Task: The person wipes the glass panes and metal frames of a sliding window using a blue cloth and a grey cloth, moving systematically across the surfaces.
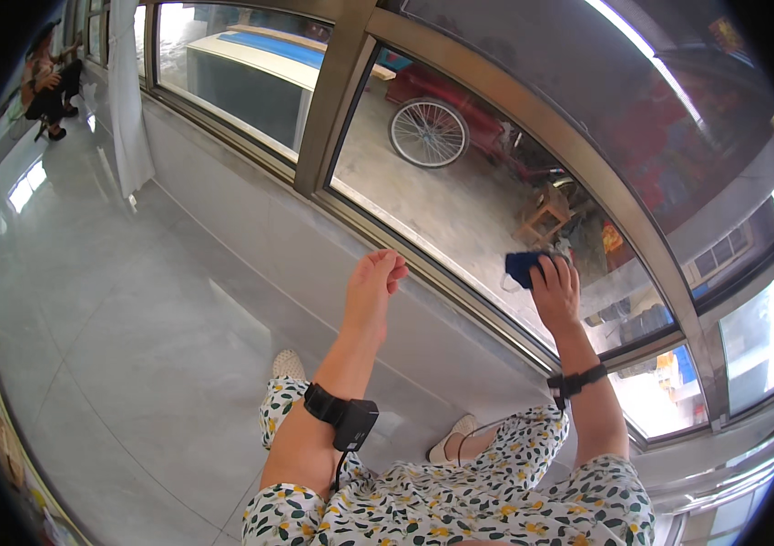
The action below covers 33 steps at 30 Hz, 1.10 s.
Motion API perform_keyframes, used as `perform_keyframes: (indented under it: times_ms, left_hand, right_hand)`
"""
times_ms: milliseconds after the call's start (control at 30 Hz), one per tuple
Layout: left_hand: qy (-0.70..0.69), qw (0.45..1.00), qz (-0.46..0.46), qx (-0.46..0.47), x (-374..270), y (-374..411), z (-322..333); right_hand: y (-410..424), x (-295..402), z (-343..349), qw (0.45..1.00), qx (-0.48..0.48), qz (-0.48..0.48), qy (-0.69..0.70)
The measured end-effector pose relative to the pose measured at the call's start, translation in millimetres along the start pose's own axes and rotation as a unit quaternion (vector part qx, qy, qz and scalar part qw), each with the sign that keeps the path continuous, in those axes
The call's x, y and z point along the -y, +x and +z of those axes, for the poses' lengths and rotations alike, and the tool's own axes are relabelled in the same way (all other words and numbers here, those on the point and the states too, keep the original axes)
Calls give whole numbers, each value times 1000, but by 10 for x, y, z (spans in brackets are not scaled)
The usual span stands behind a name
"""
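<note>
My right hand (556,293) grips a dark blue cloth (521,266) in front of a window pane (428,194); a pale loop hangs from the cloth's lower edge. Whether the cloth presses on the glass is hard to judge. Left of it, my left hand (377,273) is raised over the window ledge (421,290) with its fingers curled in, and I see nothing held in it. A metal window frame (332,102) surrounds the panes.
Through the glass show a red cart's spoked wheel (429,132) and a wooden stool (545,213). A white curtain (129,102) hangs at the left. Farther off, a person (52,85) sits by the windows. Black devices with cables are strapped to my left forearm (354,423) and right wrist (575,382).
</note>
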<state>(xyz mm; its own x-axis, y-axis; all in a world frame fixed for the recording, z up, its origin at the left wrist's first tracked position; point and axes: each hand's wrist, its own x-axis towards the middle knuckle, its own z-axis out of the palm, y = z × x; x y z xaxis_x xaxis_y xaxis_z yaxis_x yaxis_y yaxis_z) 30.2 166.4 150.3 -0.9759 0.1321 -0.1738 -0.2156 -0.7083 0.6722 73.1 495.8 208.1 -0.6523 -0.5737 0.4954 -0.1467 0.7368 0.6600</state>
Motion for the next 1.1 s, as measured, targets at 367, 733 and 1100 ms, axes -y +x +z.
perform_keyframes:
  times_ms: [367, 733, 1100]
  left_hand:
    - [-19, 999, -11, -41, -8, 50, -35]
    - [-37, 999, 4, -26, -70, -174, 69]
    - [-51, 998, 4, -39, -20, -86, -152]
  right_hand:
    - [3218, 543, -211, 964, -251, -82, 35]
    - [3929, 1414, 163, 984, -173, -31, 11]
    - [3525, 1260, 145, 966, -250, -37, 53]
